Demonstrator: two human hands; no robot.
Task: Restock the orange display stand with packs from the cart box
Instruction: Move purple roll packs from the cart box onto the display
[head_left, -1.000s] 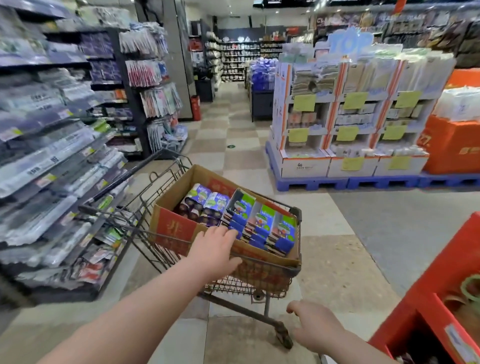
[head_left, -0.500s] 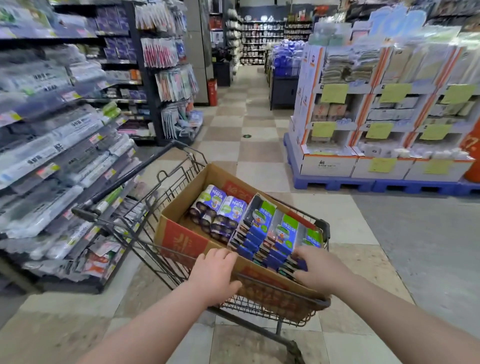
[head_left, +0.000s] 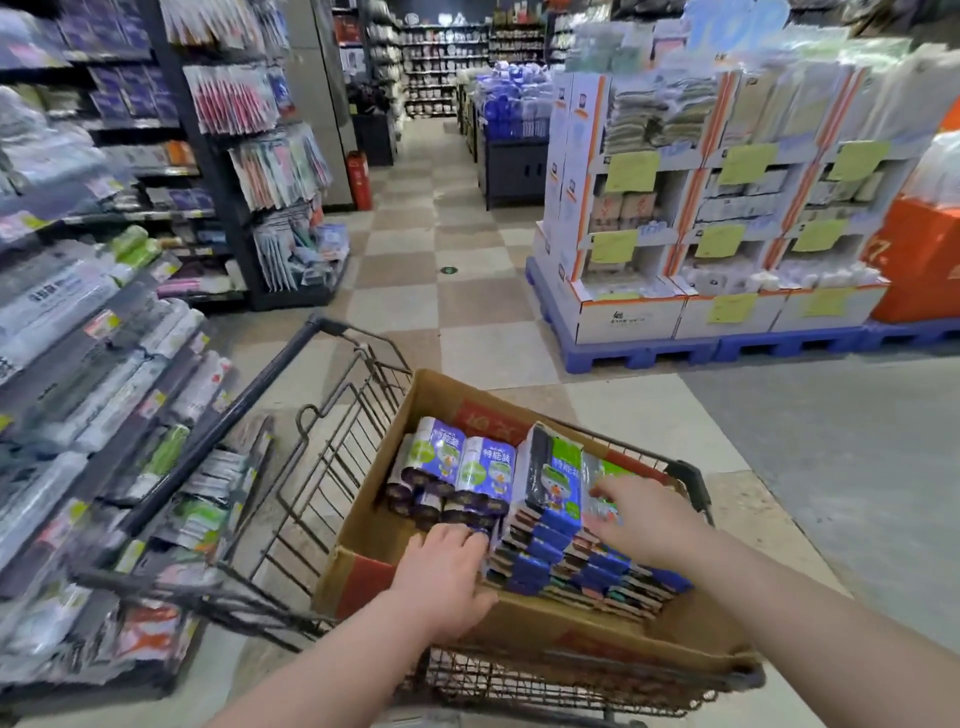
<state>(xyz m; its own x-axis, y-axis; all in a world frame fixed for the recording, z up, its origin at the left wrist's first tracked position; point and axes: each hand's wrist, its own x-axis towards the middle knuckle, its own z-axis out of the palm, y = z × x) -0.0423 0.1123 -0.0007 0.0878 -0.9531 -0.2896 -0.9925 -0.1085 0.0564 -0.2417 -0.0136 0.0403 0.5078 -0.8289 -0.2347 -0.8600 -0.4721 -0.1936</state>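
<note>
A brown cardboard box (head_left: 374, 545) sits in a wire shopping cart (head_left: 332, 467). Inside it, blue-and-green roll packs (head_left: 452, 462) lie at the left and flat blue-and-green packs (head_left: 556, 483) are stacked on edge at the right. My left hand (head_left: 447, 577) is at the near left side of the flat stack, its fingers curled down between the stack and the rolls. Over the right part of the same stack lies my right hand (head_left: 641, 519), fingers spread and touching the packs. An orange display stand (head_left: 919, 260) shows at the far right edge.
Shelves of packaged goods (head_left: 78, 364) run close along the cart's left. White cardboard displays (head_left: 727, 208) on blue pallets (head_left: 649, 353) stand across the aisle to the right. Between them a checkered floor (head_left: 441, 249) leads back past a red fire extinguisher (head_left: 359, 179).
My right hand rose from below the cart into the box and now lies further in on the flat packs. My left hand slid from the box's near edge to the stack's side.
</note>
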